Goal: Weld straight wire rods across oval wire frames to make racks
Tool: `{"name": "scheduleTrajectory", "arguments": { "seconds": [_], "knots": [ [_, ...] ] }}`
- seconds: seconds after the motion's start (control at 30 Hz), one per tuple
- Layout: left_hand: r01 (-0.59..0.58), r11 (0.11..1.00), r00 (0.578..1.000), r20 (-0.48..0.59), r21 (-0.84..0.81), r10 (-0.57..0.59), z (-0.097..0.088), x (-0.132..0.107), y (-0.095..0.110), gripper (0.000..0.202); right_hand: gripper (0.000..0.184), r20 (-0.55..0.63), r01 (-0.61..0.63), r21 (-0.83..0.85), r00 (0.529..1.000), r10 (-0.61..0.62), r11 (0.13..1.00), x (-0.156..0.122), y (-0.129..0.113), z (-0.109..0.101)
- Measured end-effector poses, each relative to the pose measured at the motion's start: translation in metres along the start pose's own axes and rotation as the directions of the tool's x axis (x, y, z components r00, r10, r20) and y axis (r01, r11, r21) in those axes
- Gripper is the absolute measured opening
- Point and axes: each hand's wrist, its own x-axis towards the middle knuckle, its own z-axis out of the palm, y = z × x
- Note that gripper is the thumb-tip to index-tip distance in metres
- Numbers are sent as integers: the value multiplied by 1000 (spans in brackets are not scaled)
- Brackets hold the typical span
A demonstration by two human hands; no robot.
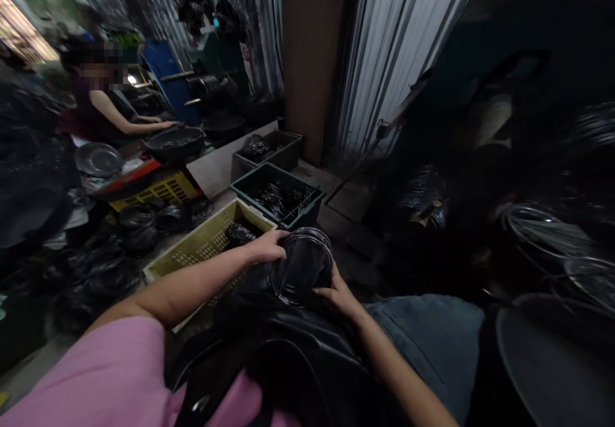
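Between my two hands is a coil of wire rings [314, 235], several thin shiny loops held together over my lap. My left hand [268, 246] is closed on the upper left side of the loops. On their right side my right hand [339, 292] grips the coil, its thumb toward the inside. Dark material shows through the middle of the rings. Just beyond my left hand stands a yellow perforated crate [187, 262] with dark coiled wire inside.
Behind the yellow crate are a green basket [250, 187] of dark wire pieces and a grey bin [293, 148]. A co-worker [108, 104] sits at the left by a dark round pan [175, 145]. Wire coils [533, 222] and a large round container [552, 356] stand on the right.
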Motion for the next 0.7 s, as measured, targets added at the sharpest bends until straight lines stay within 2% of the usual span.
{"name": "scheduleTrajectory", "arguments": {
  "seconds": [0.1,0.17,0.3,0.4,0.53,0.7],
  "knots": [
    [-49,996,999,9,79,49,-2,10,-6,61,86,-86,-79,-13,993,78,997,2,0,0],
    [-77,990,997,30,117,74,-3,16,-8,58,83,-130,-132,50,982,138,990,3,1,0],
    [-114,976,991,90,184,98,-3,24,-7,49,73,-125,-253,292,946,299,922,3,4,0],
    [-147,964,986,112,222,125,-6,28,0,45,67,-104,-288,341,935,340,895,7,2,0],
    [-179,943,981,120,280,150,-22,28,12,43,66,-41,-300,388,939,342,871,18,-3,6],
    [-198,887,975,176,416,135,-43,18,20,40,74,167,-350,431,937,307,832,27,-5,17]
  ]
}}
